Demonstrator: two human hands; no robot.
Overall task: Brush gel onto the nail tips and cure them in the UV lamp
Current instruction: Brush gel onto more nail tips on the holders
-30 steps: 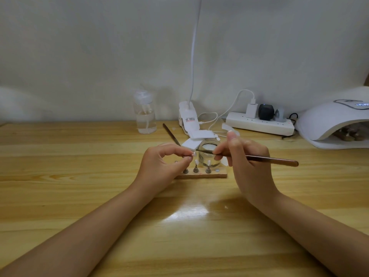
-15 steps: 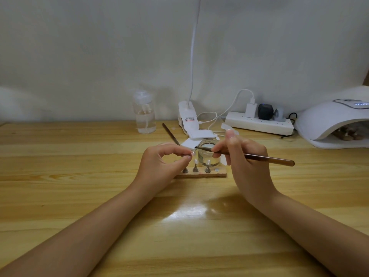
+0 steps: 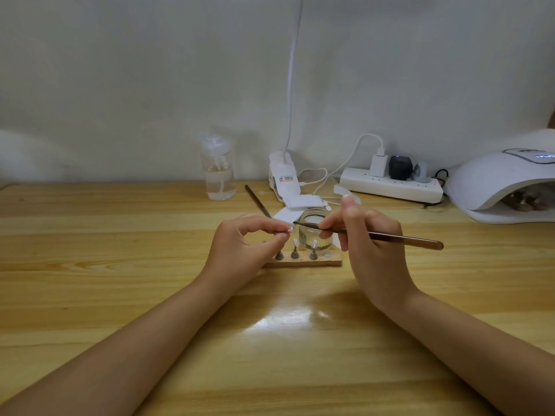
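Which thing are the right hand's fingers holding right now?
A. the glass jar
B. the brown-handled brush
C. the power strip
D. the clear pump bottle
B: the right hand grips the brown-handled brush, its tip pointed at the nail tip pinched in the left hand; the glass jar stands untouched behind the wooden stand.

brush (image 3: 369,234) tip drawn slightly leftward and up, now at the nail tip (image 3: 290,230) pinched by left hand (image 3: 240,250)

plain pale wall (image 3: 120,70) behind a glossy wooden table (image 3: 90,235).
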